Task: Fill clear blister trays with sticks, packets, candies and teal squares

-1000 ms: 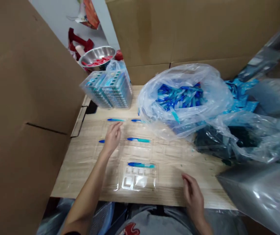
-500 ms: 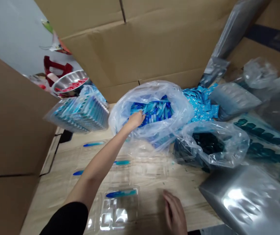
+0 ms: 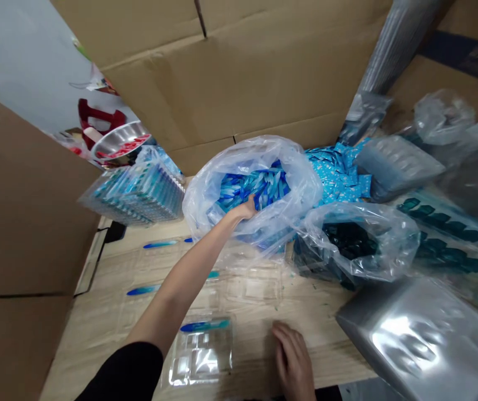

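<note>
My left hand reaches into a clear plastic bag filled with slender blue-and-teal pieces. Its thumb shows against the pieces, but the other fingers are hidden, so what it holds cannot be seen. On the wooden table by the front edge rests my right hand, fingers loosely curved and nothing visible in it. Left of it lies a clear plastic tray with one blue-to-teal piece along its top. More such pieces lie in clear trays farther left, partly behind my left arm.
Stacked filled trays stand at the left back, near a metal bowl of red pieces. A bag of dark green pieces, blue patterned packets and a shiny silvery stack occupy the right. Cardboard walls the back.
My left hand has shifted right and toward me within the bag, its thumb now raised. My right hand stays on the table. The whole view has shifted slightly.
</note>
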Available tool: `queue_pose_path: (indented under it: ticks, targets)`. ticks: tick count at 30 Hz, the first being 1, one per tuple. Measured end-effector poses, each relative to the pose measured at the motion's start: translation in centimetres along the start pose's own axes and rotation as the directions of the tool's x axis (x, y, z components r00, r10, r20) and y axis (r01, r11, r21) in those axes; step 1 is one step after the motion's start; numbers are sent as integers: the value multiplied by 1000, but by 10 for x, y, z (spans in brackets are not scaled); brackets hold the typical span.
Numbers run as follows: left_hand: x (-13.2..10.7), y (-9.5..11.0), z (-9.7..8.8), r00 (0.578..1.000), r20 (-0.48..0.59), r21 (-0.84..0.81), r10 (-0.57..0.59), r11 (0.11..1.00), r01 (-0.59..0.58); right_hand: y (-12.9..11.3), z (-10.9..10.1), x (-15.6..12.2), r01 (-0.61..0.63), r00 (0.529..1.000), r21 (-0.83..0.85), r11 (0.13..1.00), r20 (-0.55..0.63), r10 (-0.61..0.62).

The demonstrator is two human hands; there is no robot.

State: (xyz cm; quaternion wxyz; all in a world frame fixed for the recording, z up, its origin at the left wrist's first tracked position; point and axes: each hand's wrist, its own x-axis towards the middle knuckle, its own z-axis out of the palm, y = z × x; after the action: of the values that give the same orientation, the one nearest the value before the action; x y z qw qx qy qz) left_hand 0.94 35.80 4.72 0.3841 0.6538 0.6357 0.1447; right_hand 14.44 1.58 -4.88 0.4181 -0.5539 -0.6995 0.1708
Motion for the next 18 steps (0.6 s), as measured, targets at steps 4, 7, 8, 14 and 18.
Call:
queue_pose_path:
  ticks: [4, 7, 8, 14, 18]
  targets:
    - [-9, -6, -4, 998, -61, -85, 7, 996, -13, 0, 0, 0, -15, 1000, 25, 1000, -4, 15]
    - [-10, 3, -11, 979, -191, -148, 70, 984, -99, -1, 0, 0, -37, 999, 55, 998, -17, 38]
    - [-10, 8, -15, 968, -234, -161, 95, 978, -135, -2, 0, 1, -49, 998, 68, 996, -26, 51]
    - [-21, 40, -63, 861, -484, -205, 156, 936, -285, -18, -11, 22, -166, 975, 240, 956, -103, 195]
    - [-64, 46, -87, 847, -526, -401, 76, 856, -326, -37, -28, 69, -267, 938, 455, 850, -80, 337]
